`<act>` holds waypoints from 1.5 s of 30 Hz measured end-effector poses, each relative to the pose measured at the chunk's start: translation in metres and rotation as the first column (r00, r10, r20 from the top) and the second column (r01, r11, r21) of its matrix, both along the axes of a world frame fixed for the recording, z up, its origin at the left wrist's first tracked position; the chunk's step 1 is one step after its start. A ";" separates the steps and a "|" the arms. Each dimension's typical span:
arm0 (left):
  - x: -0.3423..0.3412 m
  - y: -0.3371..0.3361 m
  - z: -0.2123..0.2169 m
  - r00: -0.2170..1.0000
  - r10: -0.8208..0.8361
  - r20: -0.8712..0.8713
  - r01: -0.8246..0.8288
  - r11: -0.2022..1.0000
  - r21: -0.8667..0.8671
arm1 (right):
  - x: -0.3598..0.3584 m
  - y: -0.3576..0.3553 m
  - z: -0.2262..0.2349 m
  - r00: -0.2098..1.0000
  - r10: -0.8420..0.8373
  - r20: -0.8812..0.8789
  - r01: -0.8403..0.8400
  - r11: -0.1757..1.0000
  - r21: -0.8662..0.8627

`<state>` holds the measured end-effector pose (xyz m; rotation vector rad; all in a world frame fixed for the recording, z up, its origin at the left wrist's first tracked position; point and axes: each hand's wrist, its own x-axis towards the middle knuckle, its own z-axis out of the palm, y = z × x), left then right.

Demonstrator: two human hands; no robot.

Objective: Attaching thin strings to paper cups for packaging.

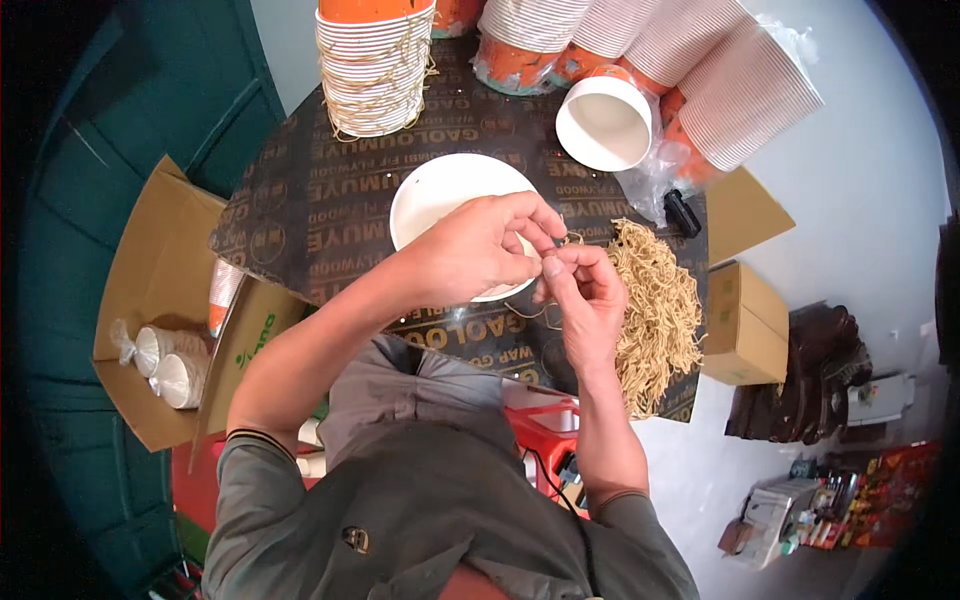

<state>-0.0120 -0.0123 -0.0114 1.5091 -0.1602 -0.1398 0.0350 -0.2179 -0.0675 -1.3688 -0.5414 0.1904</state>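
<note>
My left hand [480, 245] and my right hand [585, 290] meet over a dark printed board [320, 215], fingertips pinching a thin tan rubber band [570, 240] between them. Under my left hand stands a white paper cup [430, 195], seen from above, its rim partly hidden by the hand. A heap of tan rubber bands [655, 310] lies just right of my right hand.
Stacks of orange-and-white paper cups [372, 65] stand and lie along the board's far edge, one stack [740, 85] tipped in plastic wrap. An open cardboard box [160, 320] with wrapped cups sits left. Smaller boxes [745, 330] lie right. A red stool [545, 440] is below.
</note>
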 end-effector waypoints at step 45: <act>0.030 0.002 -0.002 0.960 -0.166 -0.227 0.139 0.982 -0.132 | 0.008 -0.035 0.048 0.676 0.066 0.734 0.311 0.877 -0.365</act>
